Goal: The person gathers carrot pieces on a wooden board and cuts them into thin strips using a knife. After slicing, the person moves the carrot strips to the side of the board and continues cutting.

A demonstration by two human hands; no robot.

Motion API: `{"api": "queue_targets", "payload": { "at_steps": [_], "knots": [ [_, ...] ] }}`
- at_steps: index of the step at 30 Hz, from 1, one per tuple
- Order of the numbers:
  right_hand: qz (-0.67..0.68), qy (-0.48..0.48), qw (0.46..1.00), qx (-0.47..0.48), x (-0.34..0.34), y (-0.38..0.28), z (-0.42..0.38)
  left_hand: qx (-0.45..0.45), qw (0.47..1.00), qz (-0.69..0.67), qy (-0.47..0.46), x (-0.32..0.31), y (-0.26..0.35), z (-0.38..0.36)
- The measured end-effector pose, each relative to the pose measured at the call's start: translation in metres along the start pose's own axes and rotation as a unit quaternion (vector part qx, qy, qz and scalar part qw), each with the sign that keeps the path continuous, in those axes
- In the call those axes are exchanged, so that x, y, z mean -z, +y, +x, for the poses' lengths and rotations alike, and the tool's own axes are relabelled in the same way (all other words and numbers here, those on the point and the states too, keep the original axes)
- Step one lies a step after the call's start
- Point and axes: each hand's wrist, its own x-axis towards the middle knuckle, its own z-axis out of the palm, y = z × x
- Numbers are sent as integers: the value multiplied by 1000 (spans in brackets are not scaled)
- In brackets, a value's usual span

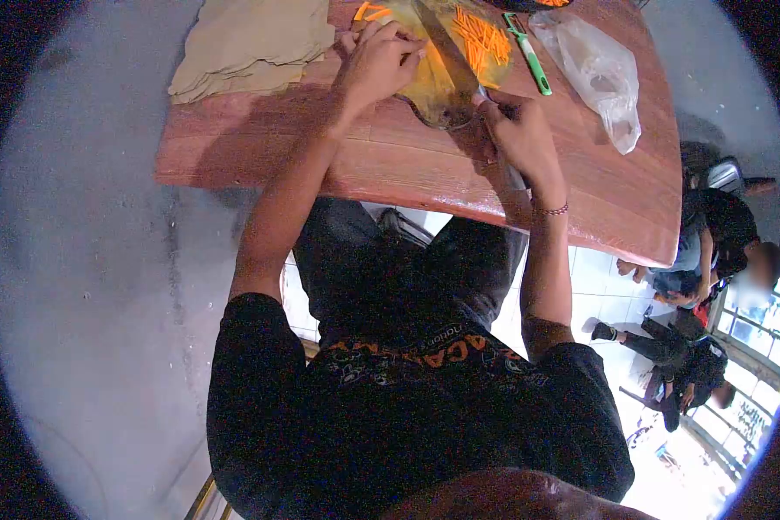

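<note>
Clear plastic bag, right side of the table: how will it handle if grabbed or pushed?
The plastic bag is likely floppy: its thin film looks creased and crumpled. Probably light for its size, being translucent and slack, though I can't tell whether anything is inside. Pushed, it would likely slide or bunch up rather than roll, as it lies loosely on the table.

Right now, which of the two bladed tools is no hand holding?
The green-handled peeler, lying on the table beside the carrot strips; the knife is in the right hand.
</note>
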Motion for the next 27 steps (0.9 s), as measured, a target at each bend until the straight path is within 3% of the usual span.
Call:
{"api": "queue_targets", "payload": {
  "at_steps": [2, 8, 10, 13, 17, 27],
  "knots": [
    [-10, 11, 1000, 4, -2, 0, -2, -35, 998, -36, 36, -11, -9, 0],
    [33, 16, 998, -59, -2, -12, -10, -52, 996, -66, 24, -15, -11, 0],
    [15, 64, 998, 20, -3, -6, -10, -52, 998, -37, 18, -6, -2, -3],
    [-26, 27, 999, -37, 2, -9, -9, -55, 998, -5, 20, -5, 0, -4],
    [-11, 23, 999, -31, -3, -7, -8, -57, 998, -10, 31, -4, 2, -5],
    [-161, 86, 981, 69, -20, -10, -11, -53, 998, 11, 36, -2, 8, -6]
  ]
}}
